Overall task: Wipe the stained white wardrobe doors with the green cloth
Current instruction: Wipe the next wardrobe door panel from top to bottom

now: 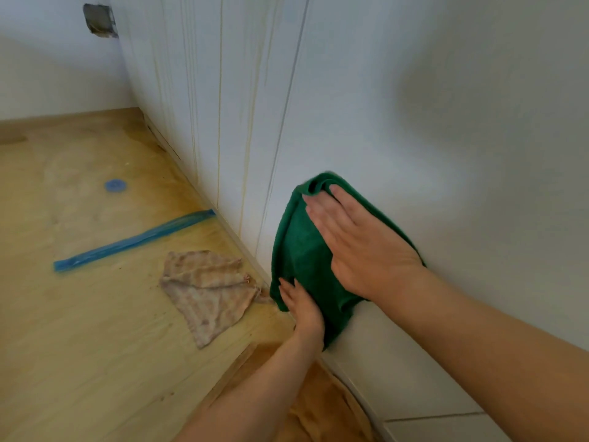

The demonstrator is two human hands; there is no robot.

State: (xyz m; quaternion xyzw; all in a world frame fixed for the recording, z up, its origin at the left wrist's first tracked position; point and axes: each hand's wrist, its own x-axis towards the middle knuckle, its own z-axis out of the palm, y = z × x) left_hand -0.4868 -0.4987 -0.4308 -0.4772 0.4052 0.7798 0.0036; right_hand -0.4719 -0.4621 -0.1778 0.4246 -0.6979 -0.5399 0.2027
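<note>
A green cloth point(299, 250) lies flat against the lower part of a white wardrobe door point(398, 106). My right hand point(357, 240) presses on the cloth with straight fingers pointing up and left. Lower down, my left hand point(302, 309) rests with flat fingers on the cloth's bottom edge, near the plinth. The doors further left point(223, 90) carry thin yellowish drip streaks running down to the floor.
A stained beige rag point(210, 291) lies on the wooden floor point(79, 314) by the wardrobe base. Further left are a long blue plastic strip point(134, 240) and a small blue disc point(115, 186). A hole point(99, 20) shows in the far wall.
</note>
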